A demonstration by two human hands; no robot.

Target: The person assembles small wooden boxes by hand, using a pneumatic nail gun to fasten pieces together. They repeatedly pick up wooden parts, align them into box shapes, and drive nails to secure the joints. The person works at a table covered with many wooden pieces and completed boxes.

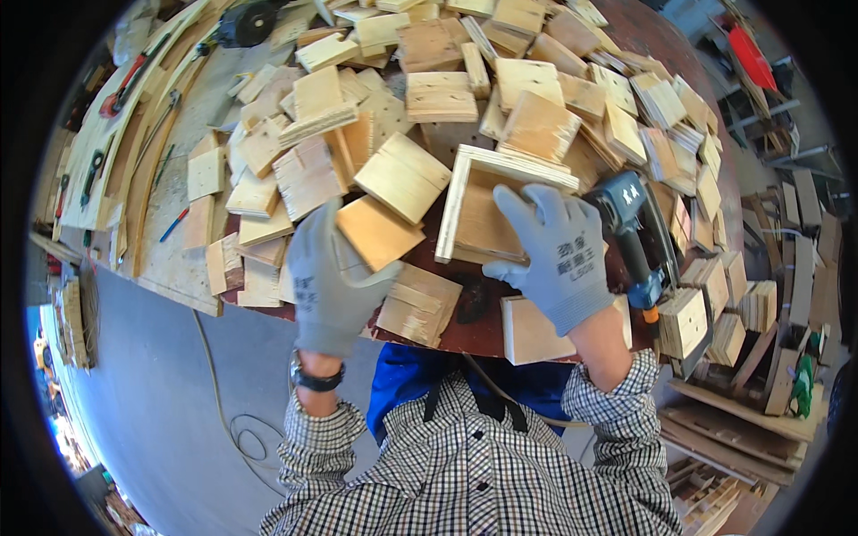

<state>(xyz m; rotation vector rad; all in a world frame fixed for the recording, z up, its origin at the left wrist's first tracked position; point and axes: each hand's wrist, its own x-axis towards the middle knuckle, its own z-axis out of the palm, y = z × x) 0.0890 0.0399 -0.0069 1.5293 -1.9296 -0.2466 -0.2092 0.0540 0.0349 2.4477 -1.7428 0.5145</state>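
Grey work gloves cover both hands. My left hand (329,290) has its fingers stretched out and its thumb apart, at the left side of a square plywood block (380,234); whether it touches the block I cannot tell. Behind that block lies a paler plywood block (404,179). My right hand (556,259) is spread over the right part of an open plywood box (463,201), partly hiding its inside. A nail gun (630,219) with a dark handle lies just right of that hand. Below the hand, another pale plywood piece (536,330) sits at the table's front edge.
A heap of plywood blocks (442,96) fills the dark red table (487,338). Long wood strips, hand tools and an angle grinder (248,24) lie at the left. Stacked blocks (684,322) and boards (742,429) stand at the right. A hose (214,384) trails on the floor.
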